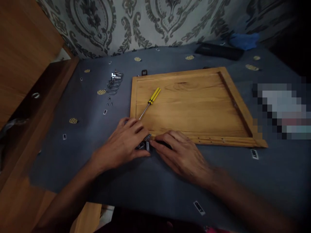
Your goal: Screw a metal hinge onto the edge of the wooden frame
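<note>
And there, well beyond the fingers (132,126), stands the patterned backdrop (136,26), dark scrolls on pale grey! At its foot, away to the fingers' right, a long black object (218,51), with a blue cloth (244,40) bunched just beside it. Far left of the fingers, it's wooden furniture (29,48). And beneath the fingers, look, a blue-grey sheet (60,158) scattered with yellow ovals (101,92) and little printed labels (254,154)!

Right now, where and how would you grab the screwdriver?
I'd take the screwdriver by its yellow handle, from above and the right. The handle is the thick end, lying on the panel and angled away from the person; the thin shaft points toward the left hand.
</note>
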### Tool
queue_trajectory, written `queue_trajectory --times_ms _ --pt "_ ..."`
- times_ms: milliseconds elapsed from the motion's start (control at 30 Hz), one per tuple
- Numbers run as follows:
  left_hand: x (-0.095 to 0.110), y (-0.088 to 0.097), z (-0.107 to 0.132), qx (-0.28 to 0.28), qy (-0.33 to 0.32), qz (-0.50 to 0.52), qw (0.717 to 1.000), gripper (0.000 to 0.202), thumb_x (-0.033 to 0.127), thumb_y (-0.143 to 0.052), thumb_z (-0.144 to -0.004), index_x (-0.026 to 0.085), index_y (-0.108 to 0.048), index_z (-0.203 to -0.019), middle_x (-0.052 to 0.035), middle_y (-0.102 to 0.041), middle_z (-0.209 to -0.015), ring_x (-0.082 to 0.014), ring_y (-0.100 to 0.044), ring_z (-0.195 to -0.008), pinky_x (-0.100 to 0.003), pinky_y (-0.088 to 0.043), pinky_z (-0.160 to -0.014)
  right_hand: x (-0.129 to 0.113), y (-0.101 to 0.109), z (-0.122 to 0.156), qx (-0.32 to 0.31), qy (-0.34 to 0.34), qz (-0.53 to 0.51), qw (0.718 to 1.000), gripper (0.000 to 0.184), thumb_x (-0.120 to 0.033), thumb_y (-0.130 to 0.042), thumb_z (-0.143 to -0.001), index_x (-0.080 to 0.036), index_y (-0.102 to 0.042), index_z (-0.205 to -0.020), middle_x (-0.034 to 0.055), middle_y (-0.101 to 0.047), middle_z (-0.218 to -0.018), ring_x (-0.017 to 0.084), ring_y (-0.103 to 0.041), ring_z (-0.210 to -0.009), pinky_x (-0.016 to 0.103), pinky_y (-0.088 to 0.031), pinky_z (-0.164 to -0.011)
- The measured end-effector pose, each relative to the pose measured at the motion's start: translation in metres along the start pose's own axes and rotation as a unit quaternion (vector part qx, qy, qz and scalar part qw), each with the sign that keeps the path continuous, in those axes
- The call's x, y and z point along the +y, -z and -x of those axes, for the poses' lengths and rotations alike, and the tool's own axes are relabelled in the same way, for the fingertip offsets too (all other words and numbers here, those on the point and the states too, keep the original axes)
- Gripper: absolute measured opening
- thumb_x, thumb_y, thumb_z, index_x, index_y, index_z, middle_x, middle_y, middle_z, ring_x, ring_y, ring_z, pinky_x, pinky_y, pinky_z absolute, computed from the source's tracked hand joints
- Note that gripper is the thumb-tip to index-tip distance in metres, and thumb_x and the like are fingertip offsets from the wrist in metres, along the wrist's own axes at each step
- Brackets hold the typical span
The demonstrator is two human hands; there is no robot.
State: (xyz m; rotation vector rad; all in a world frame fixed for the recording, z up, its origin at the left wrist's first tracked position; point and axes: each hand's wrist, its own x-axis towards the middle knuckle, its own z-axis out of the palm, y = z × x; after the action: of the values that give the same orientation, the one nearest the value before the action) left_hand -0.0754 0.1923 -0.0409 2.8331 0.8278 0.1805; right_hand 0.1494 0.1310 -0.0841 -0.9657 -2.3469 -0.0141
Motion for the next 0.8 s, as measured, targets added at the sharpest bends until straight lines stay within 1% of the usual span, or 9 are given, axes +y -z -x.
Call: queue_trajectory --times_ms 133,233,300,367,433,500,600,700,800 --pt "0.0 0.005 0.0 -0.008 0.004 0.014 1.0 0.042 0.049 -0.081 -0.086 0.016 -0.063 -0.105 -0.0073 -0.065 -0.108 -0.0279 -0.057 -0.11 -0.045 -0.043 -0.097 -0.001 0.001 -0.001 0.008 0.003 -0.002 1.0 0.025 -0.013 -0.05 -0.104 -0.008 -0.07 -0.119 0.0119 -0.072 -0.098 0.024 -0.061 -0.09 0.039 -0.055 -0.078" --pt "-0.004 0.016 0.002 -0.001 0.021 0.041 0.999 0.043 0.049 -0.079 -0.089 0.018 -0.063 -0.114 -0.0069 -0.066 -0.112 -0.0276 -0.057 -0.111 -0.044 -0.045 -0.096 -0.002 0.001 -0.001 0.02 0.003 -0.014 1.0 0.027 -0.012 -0.05 -0.104 -0.007 -0.069 -0.121 0.0121 -0.072 -0.098 0.023 -0.061 -0.09 0.038 -0.055 -0.079" --pt "-0.008 0.024 0.004 0.005 0.041 0.06 0.997 0.043 0.052 -0.075 -0.091 0.021 -0.063 -0.118 -0.0063 -0.067 -0.113 -0.0268 -0.058 -0.111 -0.042 -0.046 -0.093 -0.003 0.001 -0.001 0.022 0.004 -0.022 1.0 0.025 -0.013 -0.049 -0.104 -0.009 -0.07 -0.118 0.0111 -0.073 -0.096 0.023 -0.061 -0.088 0.037 -0.056 -0.078" --pt "-0.012 0.031 0.007 0.008 0.062 0.072 0.995 0.042 0.054 -0.073 -0.092 0.022 -0.063 -0.116 -0.0062 -0.067 -0.115 -0.0265 -0.058 -0.111 -0.041 -0.047 -0.091 -0.004 0.0 -0.001 0.02 0.005 -0.022 1.0 0.025 -0.014 -0.048 -0.106 -0.011 -0.072 -0.113 0.0102 -0.074 -0.095 0.022 -0.061 -0.086 0.038 -0.056 -0.077" --pt "-0.013 0.033 0.008 0.007 0.069 0.077 0.995 0.041 0.054 -0.074 -0.091 0.022 -0.063 -0.114 -0.006 -0.067 -0.114 -0.0265 -0.058 -0.111 -0.04 -0.047 -0.09 -0.004 0.0 -0.001 0.018 0.006 -0.021 1.0 0.025 -0.015 -0.048 -0.106 -0.011 -0.073 -0.11 0.0103 -0.074 -0.095 0.023 -0.061 -0.086 0.039 -0.056 -0.077" --pt "-0.012 0.03 0.007 0.005 0.063 0.073 0.995 0.042 0.052 -0.077 -0.09 0.021 -0.063 -0.114 -0.0058 -0.067 -0.113 -0.0265 -0.059 -0.11 -0.04 -0.047 -0.09 -0.004 0.0 -0.001 0.022 0.004 -0.022 1.0 0.023 -0.015 -0.05 -0.105 -0.01 -0.073 -0.11 0.0108 -0.074 -0.095 0.023 -0.062 -0.087 0.038 -0.055 -0.077" --pt "-0.006 0.019 0.003 0.0 0.041 0.05 0.998 0.043 0.049 -0.081 -0.087 0.019 -0.063 -0.111 -0.006 -0.066 -0.11 -0.027 -0.058 -0.109 -0.041 -0.047 -0.092 -0.004 0.001 -0.001 0.036 -0.009 -0.024 0.999 0.022 -0.014 -0.053 -0.104 -0.012 -0.073 -0.111 0.0103 -0.073 -0.095 0.022 -0.062 -0.087 0.037 -0.053 -0.077" --pt "0.001 0.009 -0.001 -0.017 0.022 0.021 0.999 0.044 0.05 -0.082 -0.086 0.016 -0.063 -0.106 -0.007 -0.065 -0.109 -0.0274 -0.058 -0.108 -0.042 -0.046 -0.092 -0.004 0.0 -0.001 0.047 -0.016 -0.019 0.999 0.021 -0.012 -0.054 -0.103 -0.013 -0.073 -0.113 0.0099 -0.074 -0.095 0.022 -0.062 -0.088 0.037 -0.052 -0.078" --pt "0.004 0.003 -0.002 -0.02 0.015 -0.003 1.0 0.044 0.049 -0.082 -0.085 0.016 -0.063 -0.107 -0.008 -0.065 -0.11 -0.0284 -0.058 -0.108 -0.043 -0.046 -0.092 -0.003 -0.001 0.0 0.05 -0.019 -0.008 0.999 0.02 -0.012 -0.054 -0.103 -0.013 -0.071 -0.114 0.0093 -0.074 -0.096 0.022 -0.061 -0.088 0.037 -0.053 -0.079"
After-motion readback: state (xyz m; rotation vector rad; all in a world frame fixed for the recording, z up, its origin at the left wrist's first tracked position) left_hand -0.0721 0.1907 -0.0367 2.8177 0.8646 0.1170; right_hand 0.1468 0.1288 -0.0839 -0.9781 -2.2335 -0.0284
